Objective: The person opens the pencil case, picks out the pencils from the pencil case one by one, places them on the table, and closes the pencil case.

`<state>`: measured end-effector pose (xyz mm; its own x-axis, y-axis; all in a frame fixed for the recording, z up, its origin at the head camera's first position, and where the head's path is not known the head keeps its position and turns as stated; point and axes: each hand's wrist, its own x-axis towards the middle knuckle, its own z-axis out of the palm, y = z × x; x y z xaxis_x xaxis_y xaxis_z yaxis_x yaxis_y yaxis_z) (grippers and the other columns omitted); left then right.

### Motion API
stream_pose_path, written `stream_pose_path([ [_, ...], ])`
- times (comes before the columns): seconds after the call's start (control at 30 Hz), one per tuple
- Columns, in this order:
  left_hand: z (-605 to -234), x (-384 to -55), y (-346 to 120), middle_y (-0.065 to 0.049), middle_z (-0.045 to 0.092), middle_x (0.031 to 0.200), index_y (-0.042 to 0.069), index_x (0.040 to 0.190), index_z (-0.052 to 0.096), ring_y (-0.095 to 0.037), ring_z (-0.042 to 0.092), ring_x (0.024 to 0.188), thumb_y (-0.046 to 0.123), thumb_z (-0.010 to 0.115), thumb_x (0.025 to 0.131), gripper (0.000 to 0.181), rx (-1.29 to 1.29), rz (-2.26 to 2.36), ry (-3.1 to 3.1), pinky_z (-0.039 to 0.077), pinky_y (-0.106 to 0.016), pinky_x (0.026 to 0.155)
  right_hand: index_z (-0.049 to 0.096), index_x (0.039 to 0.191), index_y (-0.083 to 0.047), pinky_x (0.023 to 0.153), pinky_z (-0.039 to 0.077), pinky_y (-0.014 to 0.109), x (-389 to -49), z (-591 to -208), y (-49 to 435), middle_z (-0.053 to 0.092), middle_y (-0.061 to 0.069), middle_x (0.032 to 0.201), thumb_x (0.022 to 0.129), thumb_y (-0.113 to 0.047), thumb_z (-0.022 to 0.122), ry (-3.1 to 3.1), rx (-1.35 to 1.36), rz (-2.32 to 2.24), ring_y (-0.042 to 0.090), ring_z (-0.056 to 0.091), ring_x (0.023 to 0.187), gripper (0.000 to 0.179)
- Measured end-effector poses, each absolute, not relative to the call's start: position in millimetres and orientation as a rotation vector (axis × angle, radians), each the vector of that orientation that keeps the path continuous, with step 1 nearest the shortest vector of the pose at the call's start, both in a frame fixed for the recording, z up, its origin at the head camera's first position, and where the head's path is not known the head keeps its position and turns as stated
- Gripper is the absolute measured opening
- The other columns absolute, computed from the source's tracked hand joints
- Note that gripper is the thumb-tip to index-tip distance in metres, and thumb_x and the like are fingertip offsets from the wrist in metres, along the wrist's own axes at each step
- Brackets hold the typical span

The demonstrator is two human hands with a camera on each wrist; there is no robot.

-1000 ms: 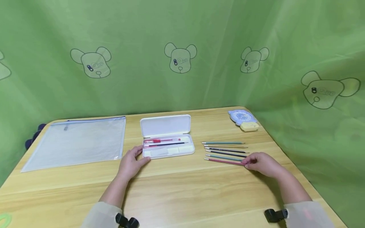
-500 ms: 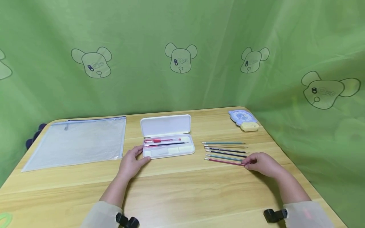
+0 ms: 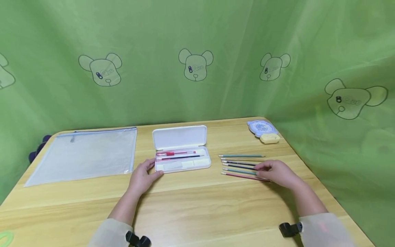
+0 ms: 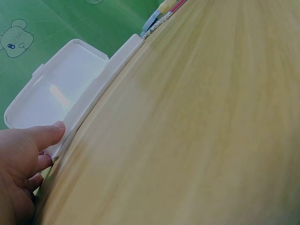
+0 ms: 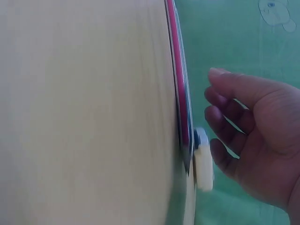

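My left hand [image 3: 142,178] holds the near left corner of an open white pencil case [image 3: 180,137]. Its thumb [image 4: 54,132] lies on the case's front wall in the left wrist view, with the fingers at the side. Inside the case lie a red pen [image 3: 170,154] and a dark pencil [image 3: 185,157]. My right hand [image 3: 278,175] hovers over the sharpened ends of several pencils in a row. Nearest me is a red pencil [image 3: 239,176], beside a green one [image 3: 237,171]. The right wrist view shows the fingers [image 5: 227,123] loosely bent, apart from the red pencil.
A translucent zip pouch [image 3: 92,152] lies flat on the left of the wooden table [image 3: 197,212]. At the far right sit a blue round object [image 3: 261,127] and a cream eraser [image 3: 270,138]. A green curtain [image 3: 148,96] stands behind.
My right hand has come off the red pencil's end and moved left and farther over the row, uncovering that pencil's tip. My left hand stays on the case.
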<state>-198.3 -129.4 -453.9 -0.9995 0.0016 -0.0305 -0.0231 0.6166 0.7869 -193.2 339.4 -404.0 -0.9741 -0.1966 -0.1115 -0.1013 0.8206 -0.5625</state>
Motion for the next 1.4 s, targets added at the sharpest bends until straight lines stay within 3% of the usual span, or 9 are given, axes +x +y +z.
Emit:
stream_pose_path([
  [0.27,-455.4,-198.2,-130.7,-0.012,0.052,0.145,0.006,0.144,0.047,-0.039,0.025,0.148,0.031,0.072,0.088,0.066,-0.026,1.362,2.802,0.014,-0.055,0.124,0.072,0.113,-0.008,0.077,0.052,0.029,-215.4,-399.1,309.6,0.072,0.007,0.103,0.092,-0.024,0.068,2.86,-0.312,-0.855,0.016,0.063,0.092,0.027],
  [1.13,-454.7,-199.5,-131.4,-0.013,0.053,0.144,0.006,0.143,0.049,-0.039,0.027,0.147,0.029,0.072,0.088,0.064,-0.017,1.372,2.811,0.015,-0.056,0.123,0.073,0.11,-0.006,0.079,0.051,0.031,-280.3,-395.2,177.3,0.071,0.008,0.102,0.091,-0.015,0.068,2.756,-0.418,-0.961,0.017,0.059,0.089,0.022],
  [1.4,-455.5,-199.6,-130.2,-0.013,0.053,0.144,0.006,0.142,0.049,-0.04,0.027,0.147,0.029,0.073,0.087,0.064,-0.02,1.39,2.8,0.015,-0.056,0.123,0.074,0.107,-0.01,0.091,0.052,0.037,-295.9,-401.6,152.1,0.072,0.005,0.102,0.09,-0.014,0.068,2.734,-0.451,-0.813,0.018,0.061,0.094,0.018],
])
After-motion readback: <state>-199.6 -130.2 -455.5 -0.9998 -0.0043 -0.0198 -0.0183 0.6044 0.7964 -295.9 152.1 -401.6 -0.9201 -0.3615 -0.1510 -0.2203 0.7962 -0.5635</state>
